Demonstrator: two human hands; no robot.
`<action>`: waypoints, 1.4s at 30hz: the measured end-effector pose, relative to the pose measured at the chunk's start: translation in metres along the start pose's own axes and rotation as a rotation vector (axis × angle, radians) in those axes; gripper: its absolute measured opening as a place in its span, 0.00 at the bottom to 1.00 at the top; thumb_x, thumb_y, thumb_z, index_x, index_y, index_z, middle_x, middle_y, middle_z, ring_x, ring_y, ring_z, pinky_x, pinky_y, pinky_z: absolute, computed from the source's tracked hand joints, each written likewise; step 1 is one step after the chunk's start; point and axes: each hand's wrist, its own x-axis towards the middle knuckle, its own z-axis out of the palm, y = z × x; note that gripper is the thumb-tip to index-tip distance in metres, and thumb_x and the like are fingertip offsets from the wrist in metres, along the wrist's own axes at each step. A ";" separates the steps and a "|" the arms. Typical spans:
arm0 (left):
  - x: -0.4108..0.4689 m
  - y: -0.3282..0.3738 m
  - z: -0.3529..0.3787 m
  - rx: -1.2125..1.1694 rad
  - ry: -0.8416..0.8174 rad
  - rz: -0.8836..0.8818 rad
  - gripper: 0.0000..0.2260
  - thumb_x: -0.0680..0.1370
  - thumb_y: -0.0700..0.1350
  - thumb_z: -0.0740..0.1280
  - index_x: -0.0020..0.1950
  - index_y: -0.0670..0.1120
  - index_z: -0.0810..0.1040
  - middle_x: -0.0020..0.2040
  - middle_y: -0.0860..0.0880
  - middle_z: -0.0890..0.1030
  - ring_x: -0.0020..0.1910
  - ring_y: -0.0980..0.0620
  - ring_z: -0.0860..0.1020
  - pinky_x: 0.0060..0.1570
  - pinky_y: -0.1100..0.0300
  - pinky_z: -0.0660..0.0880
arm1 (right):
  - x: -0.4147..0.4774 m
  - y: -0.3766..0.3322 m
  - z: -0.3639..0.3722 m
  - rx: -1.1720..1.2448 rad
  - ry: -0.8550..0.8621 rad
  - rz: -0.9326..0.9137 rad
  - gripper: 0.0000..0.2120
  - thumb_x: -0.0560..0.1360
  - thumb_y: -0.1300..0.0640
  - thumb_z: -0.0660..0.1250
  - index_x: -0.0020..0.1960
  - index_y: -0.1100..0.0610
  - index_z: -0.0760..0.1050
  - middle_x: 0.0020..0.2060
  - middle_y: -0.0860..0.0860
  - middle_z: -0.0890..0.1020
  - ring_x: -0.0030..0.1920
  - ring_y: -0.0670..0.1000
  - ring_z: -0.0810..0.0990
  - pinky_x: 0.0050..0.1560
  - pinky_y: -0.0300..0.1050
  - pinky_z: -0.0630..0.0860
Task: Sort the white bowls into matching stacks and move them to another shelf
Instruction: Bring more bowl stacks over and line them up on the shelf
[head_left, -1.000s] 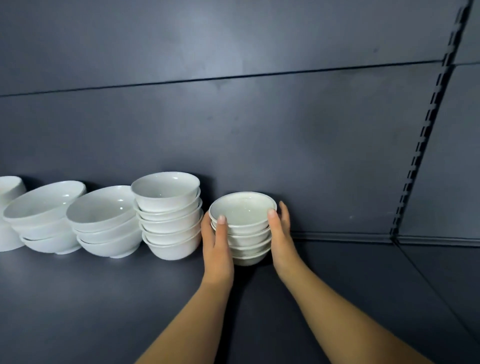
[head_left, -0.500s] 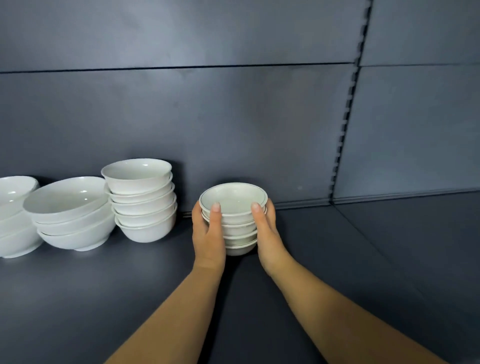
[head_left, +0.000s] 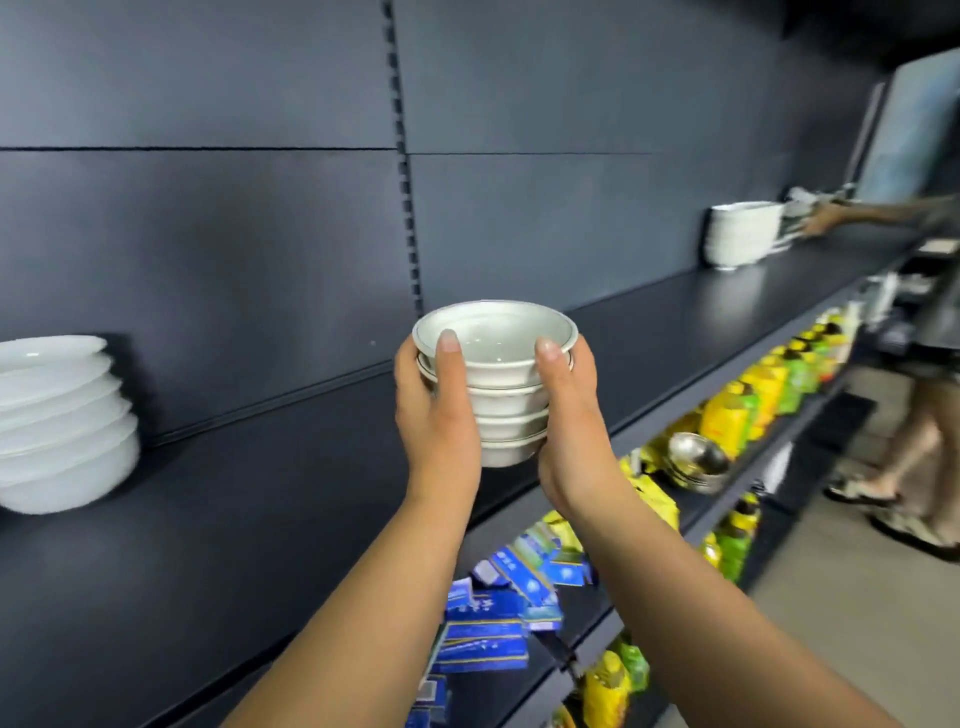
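Observation:
A stack of several small white bowls with a thin dark rim line (head_left: 501, 384) is held up in the air, above the front edge of the dark shelf (head_left: 260, 493). My left hand (head_left: 435, 415) grips its left side with the thumb over the top rim. My right hand (head_left: 569, 415) grips the right side the same way. Another stack of several white bowls (head_left: 57, 421) stands on the shelf at the far left, partly cut off by the frame. A further white stack (head_left: 743, 234) stands far along the shelf to the right.
Lower shelves hold blue boxes (head_left: 498, 618), yellow and green packets (head_left: 763, 395) and metal bowls (head_left: 696, 460). Another person (head_left: 919, 364) stands at the right, their hand (head_left: 821, 221) reaching to the far end of the shelf. A slotted upright (head_left: 408, 208) divides the dark back panels.
The small stack stood on the shelf between my hands; now it is lifted off and carried rightward. The view has swung right, so the other stacks slid out to the left.

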 end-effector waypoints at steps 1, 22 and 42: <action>-0.009 0.002 0.014 -0.016 -0.022 -0.004 0.18 0.76 0.55 0.59 0.59 0.45 0.73 0.48 0.55 0.79 0.46 0.63 0.76 0.46 0.70 0.73 | -0.002 -0.010 -0.014 -0.010 0.021 -0.007 0.29 0.66 0.40 0.63 0.63 0.53 0.68 0.56 0.49 0.80 0.58 0.50 0.77 0.63 0.54 0.71; -0.131 -0.046 0.348 -0.168 -0.228 -0.090 0.19 0.71 0.58 0.56 0.57 0.51 0.71 0.47 0.59 0.77 0.41 0.70 0.76 0.38 0.75 0.71 | 0.059 -0.116 -0.355 -0.061 0.156 0.090 0.30 0.65 0.37 0.65 0.62 0.51 0.72 0.57 0.49 0.81 0.58 0.48 0.79 0.60 0.51 0.73; 0.008 -0.188 0.659 -0.218 -0.348 -0.122 0.08 0.80 0.49 0.57 0.56 0.48 0.71 0.47 0.57 0.77 0.44 0.65 0.76 0.46 0.67 0.74 | 0.347 -0.092 -0.579 -0.200 0.225 0.017 0.37 0.61 0.34 0.65 0.64 0.52 0.71 0.59 0.50 0.79 0.60 0.50 0.77 0.65 0.55 0.69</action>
